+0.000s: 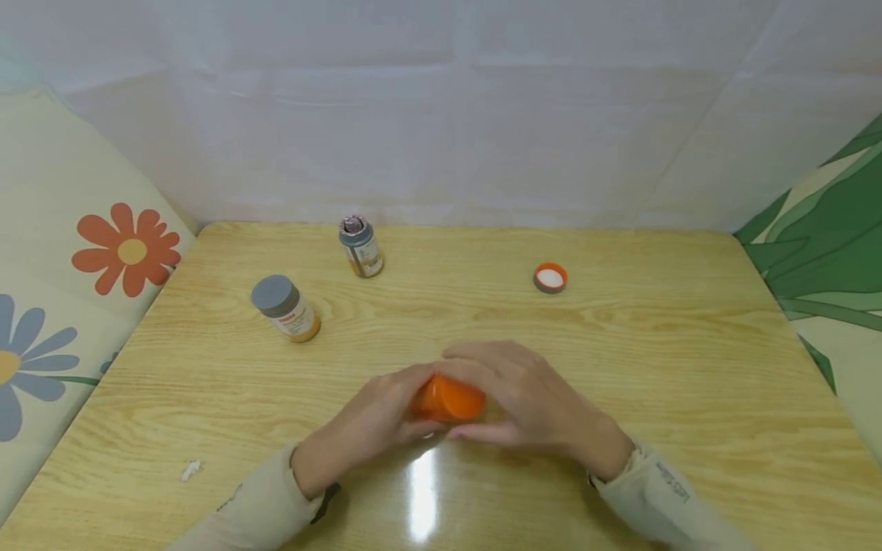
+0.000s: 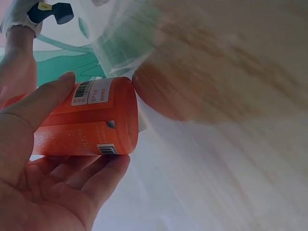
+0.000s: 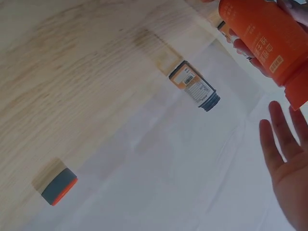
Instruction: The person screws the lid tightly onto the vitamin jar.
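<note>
An orange bottle [image 1: 451, 399] with printed labels lies tilted between the two hands, a little above the wooden table. My left hand [image 1: 375, 413] grips its body; the left wrist view shows the thumb on one side and the fingers [image 2: 108, 180] beneath. Around the bottle's orange cap end arches my right hand [image 1: 530, 398]. In the right wrist view that hand's fingers [image 3: 284, 137] are straight and spread beside the cap [image 3: 297, 86], with a small gap visible there. The right thumb's contact is hidden in that view.
Left of the hands stands a jar with a grey lid [image 1: 276, 297]. Farther back is a lidless jar [image 1: 364, 254] with crinkled foil at its mouth. A loose grey-and-orange lid [image 1: 550, 278] lies upturned at the back right. A white scrap [image 1: 191, 469] sits near the left sleeve.
</note>
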`<state>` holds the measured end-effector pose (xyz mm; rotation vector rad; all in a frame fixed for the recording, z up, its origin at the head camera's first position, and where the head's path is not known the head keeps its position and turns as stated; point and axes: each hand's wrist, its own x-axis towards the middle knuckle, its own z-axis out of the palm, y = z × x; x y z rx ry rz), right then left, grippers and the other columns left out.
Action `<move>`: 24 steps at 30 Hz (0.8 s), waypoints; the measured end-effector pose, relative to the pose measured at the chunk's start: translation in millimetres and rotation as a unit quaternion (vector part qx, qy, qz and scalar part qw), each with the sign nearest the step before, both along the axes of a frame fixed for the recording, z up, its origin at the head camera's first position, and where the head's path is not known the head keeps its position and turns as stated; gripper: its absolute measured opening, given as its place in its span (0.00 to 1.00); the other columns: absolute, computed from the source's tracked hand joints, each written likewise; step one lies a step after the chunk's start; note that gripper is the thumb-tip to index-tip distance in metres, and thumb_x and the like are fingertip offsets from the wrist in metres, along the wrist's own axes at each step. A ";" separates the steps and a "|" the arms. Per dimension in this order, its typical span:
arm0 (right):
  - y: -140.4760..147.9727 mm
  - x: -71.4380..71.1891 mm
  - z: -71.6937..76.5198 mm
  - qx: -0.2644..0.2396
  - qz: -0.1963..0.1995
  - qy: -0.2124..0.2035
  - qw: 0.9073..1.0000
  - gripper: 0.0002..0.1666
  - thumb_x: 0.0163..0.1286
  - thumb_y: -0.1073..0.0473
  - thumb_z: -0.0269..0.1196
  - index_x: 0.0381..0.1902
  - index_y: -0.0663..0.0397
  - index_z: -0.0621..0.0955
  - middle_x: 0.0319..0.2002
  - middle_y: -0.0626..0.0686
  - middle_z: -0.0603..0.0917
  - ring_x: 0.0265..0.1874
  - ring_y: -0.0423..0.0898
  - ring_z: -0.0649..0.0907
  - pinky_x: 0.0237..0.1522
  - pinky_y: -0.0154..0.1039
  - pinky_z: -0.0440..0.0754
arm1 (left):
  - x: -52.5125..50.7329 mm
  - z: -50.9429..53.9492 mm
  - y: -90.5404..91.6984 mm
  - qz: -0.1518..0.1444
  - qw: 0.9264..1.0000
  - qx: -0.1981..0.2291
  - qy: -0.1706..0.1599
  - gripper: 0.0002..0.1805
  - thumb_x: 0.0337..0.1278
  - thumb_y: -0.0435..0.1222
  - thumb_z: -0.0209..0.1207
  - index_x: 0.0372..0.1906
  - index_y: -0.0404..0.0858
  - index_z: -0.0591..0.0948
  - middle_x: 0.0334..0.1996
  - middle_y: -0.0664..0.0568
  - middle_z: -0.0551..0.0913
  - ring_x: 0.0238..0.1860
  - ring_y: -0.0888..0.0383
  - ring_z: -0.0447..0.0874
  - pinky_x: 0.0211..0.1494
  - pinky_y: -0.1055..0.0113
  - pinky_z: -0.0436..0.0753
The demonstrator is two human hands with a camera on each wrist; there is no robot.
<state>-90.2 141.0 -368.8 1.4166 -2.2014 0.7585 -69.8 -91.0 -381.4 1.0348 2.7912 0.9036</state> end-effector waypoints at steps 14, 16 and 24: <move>1.4 -2.5 -0.1 0.006 0.029 0.008 1.000 0.32 0.56 0.51 0.73 0.58 0.54 0.81 0.53 0.51 0.86 0.50 0.46 0.84 0.55 0.40 0.84 | -1.3 0.0 -0.2 -0.001 1.000 0.010 0.003 0.37 0.45 0.41 0.75 0.63 0.38 0.75 0.52 0.47 0.86 0.49 0.55 0.87 0.55 0.60 0.86; 0.5 -2.7 -0.1 0.002 0.023 0.007 1.000 0.32 0.55 0.49 0.74 0.57 0.54 0.81 0.50 0.51 0.87 0.48 0.45 0.84 0.54 0.41 0.84 | -0.8 -0.2 -0.3 -0.002 1.000 0.014 0.006 0.36 0.44 0.40 0.75 0.61 0.38 0.75 0.51 0.47 0.86 0.48 0.55 0.87 0.54 0.61 0.87; -2.8 -2.1 -3.1 -0.016 -0.004 -0.005 1.000 0.29 0.56 0.43 0.74 0.50 0.55 0.83 0.42 0.48 0.85 0.40 0.41 0.83 0.44 0.36 0.85 | 0.0 -0.5 0.4 0.002 1.000 0.011 -0.001 0.35 0.43 0.39 0.76 0.60 0.38 0.76 0.51 0.48 0.86 0.47 0.55 0.86 0.53 0.60 0.87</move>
